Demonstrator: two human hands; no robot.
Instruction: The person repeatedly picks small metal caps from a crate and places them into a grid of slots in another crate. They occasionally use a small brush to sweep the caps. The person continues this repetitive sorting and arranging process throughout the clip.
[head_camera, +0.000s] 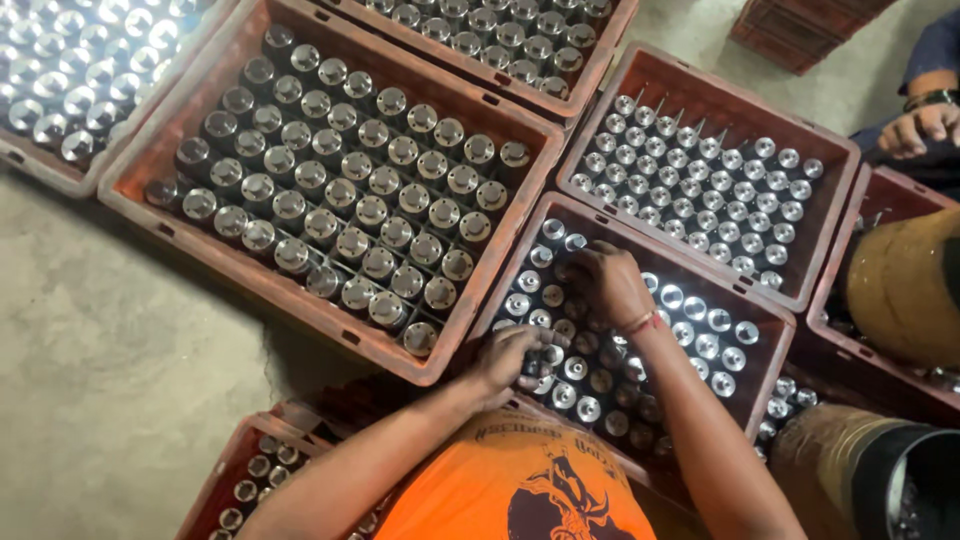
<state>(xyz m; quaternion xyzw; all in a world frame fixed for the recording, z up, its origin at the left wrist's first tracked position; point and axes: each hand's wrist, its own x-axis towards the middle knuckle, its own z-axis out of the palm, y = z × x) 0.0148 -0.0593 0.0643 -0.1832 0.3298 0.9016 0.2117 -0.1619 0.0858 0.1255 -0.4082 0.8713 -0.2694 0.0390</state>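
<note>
Both my hands are down in a red plastic crate (770, 318) packed with upright shiny metal cylinders (695, 309). My left hand (512, 358) is closed around a metal cylinder (537, 362) at the crate's near left corner. My right hand (607, 283) reaches further in, its fingers curled down on the tops of cylinders in the middle rows; whether it grips one is hidden. My forearms run up from the bottom edge above my orange shirt (515, 485).
More red crates of the same metal parts surround me: a big one (290, 290) to the left, one (830, 150) behind, others at the top. Another person's hand (918, 128) rests at the far right. Bare concrete floor (110, 370) lies left.
</note>
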